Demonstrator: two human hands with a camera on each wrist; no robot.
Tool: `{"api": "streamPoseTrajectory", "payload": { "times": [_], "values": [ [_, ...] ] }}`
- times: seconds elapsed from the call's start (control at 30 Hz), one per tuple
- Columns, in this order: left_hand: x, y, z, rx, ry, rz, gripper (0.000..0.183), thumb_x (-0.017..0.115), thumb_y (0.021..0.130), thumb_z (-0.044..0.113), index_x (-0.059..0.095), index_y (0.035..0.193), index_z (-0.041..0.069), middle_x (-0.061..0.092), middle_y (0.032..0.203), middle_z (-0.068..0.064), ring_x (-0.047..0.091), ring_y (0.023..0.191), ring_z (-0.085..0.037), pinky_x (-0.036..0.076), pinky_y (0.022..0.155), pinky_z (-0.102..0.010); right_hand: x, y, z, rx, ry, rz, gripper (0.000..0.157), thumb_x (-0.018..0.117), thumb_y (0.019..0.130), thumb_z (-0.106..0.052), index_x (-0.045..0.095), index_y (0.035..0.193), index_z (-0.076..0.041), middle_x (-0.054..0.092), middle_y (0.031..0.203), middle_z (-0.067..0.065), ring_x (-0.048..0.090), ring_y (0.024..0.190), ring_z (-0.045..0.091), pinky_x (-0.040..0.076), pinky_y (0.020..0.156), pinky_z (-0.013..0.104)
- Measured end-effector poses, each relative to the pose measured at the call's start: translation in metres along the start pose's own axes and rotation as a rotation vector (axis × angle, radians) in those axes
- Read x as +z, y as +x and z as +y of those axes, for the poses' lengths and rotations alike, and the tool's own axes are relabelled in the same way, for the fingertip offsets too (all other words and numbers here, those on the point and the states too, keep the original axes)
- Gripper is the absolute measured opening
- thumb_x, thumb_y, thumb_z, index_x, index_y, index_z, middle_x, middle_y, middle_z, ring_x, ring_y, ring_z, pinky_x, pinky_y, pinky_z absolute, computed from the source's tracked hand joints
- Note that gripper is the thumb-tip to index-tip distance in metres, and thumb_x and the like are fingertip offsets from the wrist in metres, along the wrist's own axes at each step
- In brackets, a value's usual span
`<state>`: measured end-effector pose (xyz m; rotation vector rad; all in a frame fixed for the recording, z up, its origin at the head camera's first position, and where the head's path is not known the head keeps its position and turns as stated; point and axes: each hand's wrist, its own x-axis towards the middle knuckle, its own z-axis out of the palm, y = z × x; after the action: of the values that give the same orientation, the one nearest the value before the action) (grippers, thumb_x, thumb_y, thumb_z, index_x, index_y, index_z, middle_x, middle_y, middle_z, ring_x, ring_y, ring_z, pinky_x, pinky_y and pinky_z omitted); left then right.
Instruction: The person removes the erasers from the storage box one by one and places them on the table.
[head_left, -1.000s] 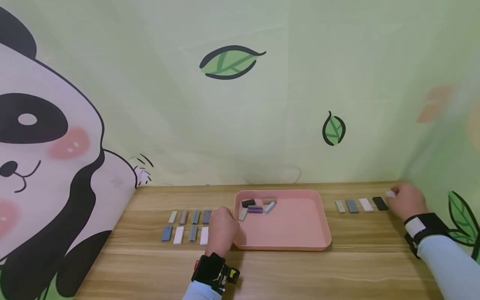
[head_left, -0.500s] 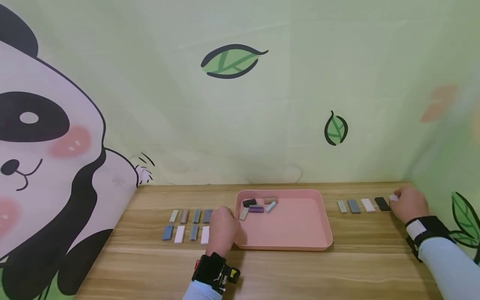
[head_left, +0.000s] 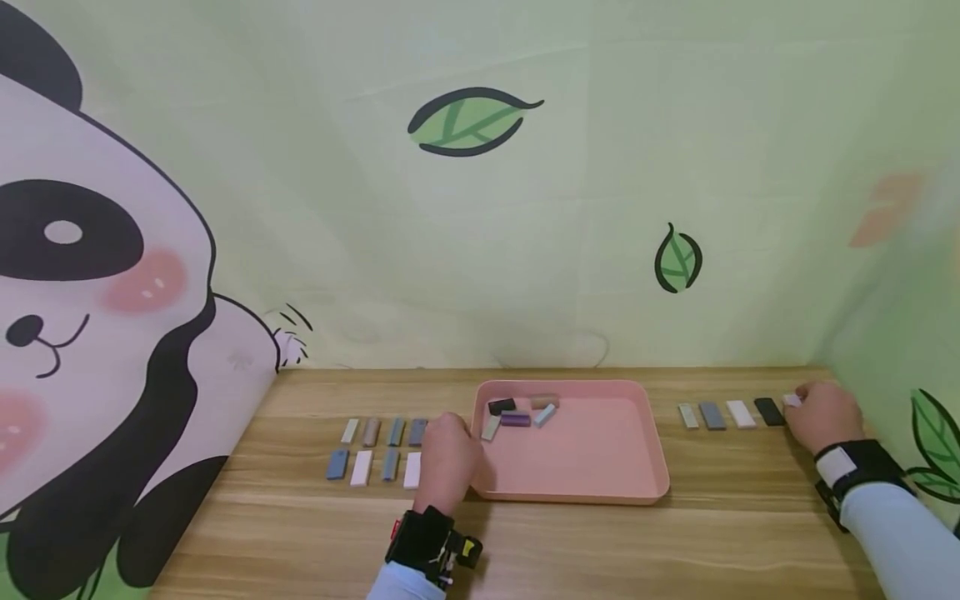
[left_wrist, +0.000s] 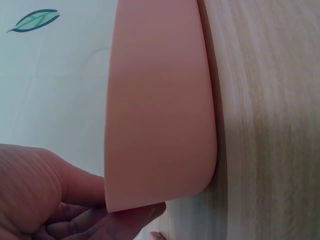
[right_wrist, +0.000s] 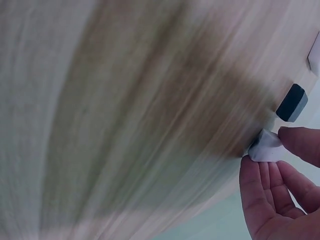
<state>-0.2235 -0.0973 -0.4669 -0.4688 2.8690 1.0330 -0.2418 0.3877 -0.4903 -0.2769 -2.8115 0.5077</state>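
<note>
Wood-grain table [head_left: 570, 542] against a green leaf-print backdrop [head_left: 360, 250], panda print [head_left: 105, 250] at left; on my feed the left hand [head_left: 447, 462] grips the pink tray [head_left: 585, 458] by its left edge, fingers curled at the rim, several small blocks [head_left: 515, 420] in its far-left part, two rows of blocks [head_left: 361, 468] left of that hand. Over right I have the right hand [head_left: 823, 417] pinching a white block [right_wrist: 266, 146] between thumb and fingers, at the row's right end beside a black block [head_left: 768, 411]; can't tell whether it touches the table.
</note>
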Motion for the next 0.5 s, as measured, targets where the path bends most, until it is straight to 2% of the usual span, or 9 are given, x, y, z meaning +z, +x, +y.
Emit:
{"api": "streamPoseTrajectory", "payload": {
  "times": [0.37,0.5],
  "values": [
    [-0.003,-0.003,0.002,-0.012,-0.015,-0.021,0.009,0.063,0.086,0.011,0.066,0.078,0.008,0.059,0.073,-0.008,0.055,0.063,-0.021,0.042,0.052,-0.028,-0.002,-0.001,0.001,0.013,-0.001,0.004,0.04,0.061,0.077,-0.015,0.06,0.097,0.019,0.061,0.095,0.036,0.057,0.083,0.051,0.045,0.063,0.05],
    [-0.002,-0.002,0.001,0.025,0.011,0.004,0.015,0.062,0.084,0.008,0.064,0.068,0.009,0.059,0.069,-0.006,0.053,0.06,-0.019,0.039,0.051,-0.028,-0.007,0.0,-0.011,-0.003,0.017,0.004,0.042,0.06,0.079,-0.018,0.06,0.1,0.019,0.061,0.098,0.036,0.057,0.085,0.051,0.045,0.064,0.05]
  ]
}}
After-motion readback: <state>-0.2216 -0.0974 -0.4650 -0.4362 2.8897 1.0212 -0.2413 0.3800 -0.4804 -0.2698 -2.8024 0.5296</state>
